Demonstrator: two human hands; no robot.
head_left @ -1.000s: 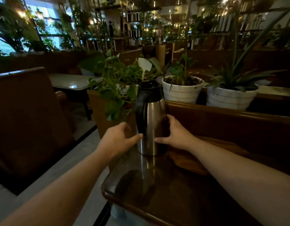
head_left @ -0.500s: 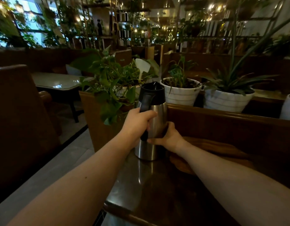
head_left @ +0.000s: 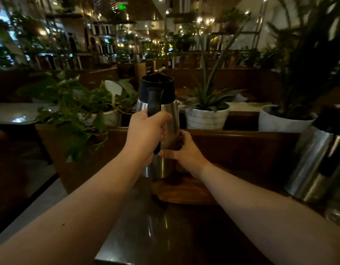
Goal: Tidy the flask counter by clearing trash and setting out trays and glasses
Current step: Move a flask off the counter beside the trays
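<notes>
Left hand clamps the handle of the flask to bear its load, right hand cups the lower body for steadiness — flask upright at the wooden tray left end.

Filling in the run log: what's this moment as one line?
flask: upright, at wooden tray | left hand: grips its handle | right hand: holds its body

The interior is dim and warm-toned. Small ceiling lamps far beyond the left hand and right hand smear into soft blobs. Faint highlights streak the tall stainless-steel flask between the hands and the dark glossy counter below them. The picture's edges bow and blur.
</notes>
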